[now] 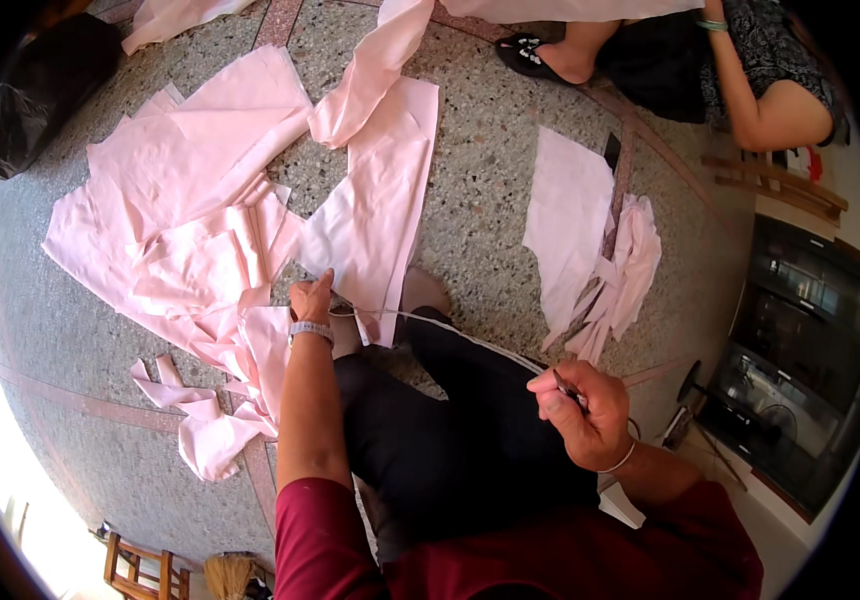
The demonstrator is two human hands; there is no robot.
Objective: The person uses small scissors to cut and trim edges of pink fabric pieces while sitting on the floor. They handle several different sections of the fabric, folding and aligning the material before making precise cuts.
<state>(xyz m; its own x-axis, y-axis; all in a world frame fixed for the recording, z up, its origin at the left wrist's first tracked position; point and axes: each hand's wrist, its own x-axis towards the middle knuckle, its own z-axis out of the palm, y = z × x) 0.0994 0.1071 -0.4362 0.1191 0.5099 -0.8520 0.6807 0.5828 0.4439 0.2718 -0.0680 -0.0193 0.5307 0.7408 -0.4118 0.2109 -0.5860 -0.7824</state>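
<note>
My left hand (312, 298), a watch on its wrist, is closed at the near edge of the pink cloth, its index finger stretched out. A thin pale cord (432, 320) runs from it across my dark-trousered knees to my right hand (590, 412). Those right fingers are closed around a small dark pointed tool (567, 388), mostly hidden by the palm, with the cord at the fingertips. Just beyond my left hand a long pink cloth strip (390, 190) lies on the floor, its near end by my knees. A large layered heap of pink cloth (190, 170) spreads to the left.
Pink offcuts (215, 425) lie at lower left, and more cloth pieces (570, 215) at right. Another person's sandalled foot (540, 58) and arm are at upper right. A black bag (45, 90) stands far left, a wooden stool (140, 570) lower left, a dark glass-fronted cabinet (785, 340) right.
</note>
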